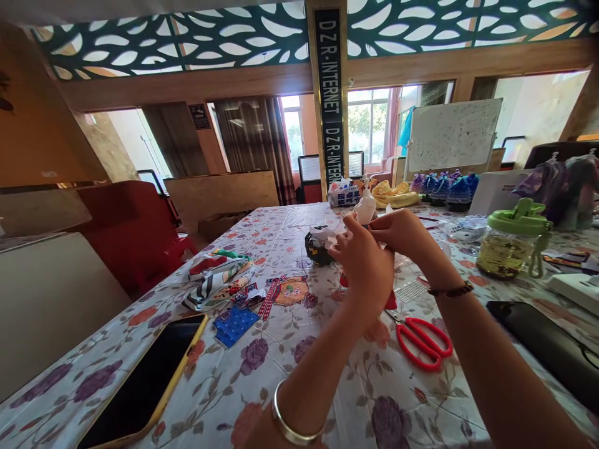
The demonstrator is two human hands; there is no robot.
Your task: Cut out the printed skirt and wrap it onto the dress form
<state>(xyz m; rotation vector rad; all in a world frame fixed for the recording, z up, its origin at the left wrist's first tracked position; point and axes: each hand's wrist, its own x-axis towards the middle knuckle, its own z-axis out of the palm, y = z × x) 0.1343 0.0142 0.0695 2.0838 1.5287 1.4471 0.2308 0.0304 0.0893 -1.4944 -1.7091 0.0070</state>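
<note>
My left hand (367, 259) and my right hand (402, 232) meet over the middle of the flowered tablecloth. Their fingers are closed around a small white figure (365, 207), whose pale top shows above them. The lower part of the figure is hidden by my hands. Just left of my left hand sits a dark round basket (316, 248) with white material in it. Below my hands lie red-handled scissors (423, 344), a piece of white mesh (412, 290) and a bit of red material (391, 302).
A yellow-edged phone (150, 380), a blue dotted patch (235, 325) and patterned cloth pieces (219, 280) lie to the left. At right are a green-lidded jar (510, 240) and a black case (545, 349). Small dressed dolls (442, 188) stand behind.
</note>
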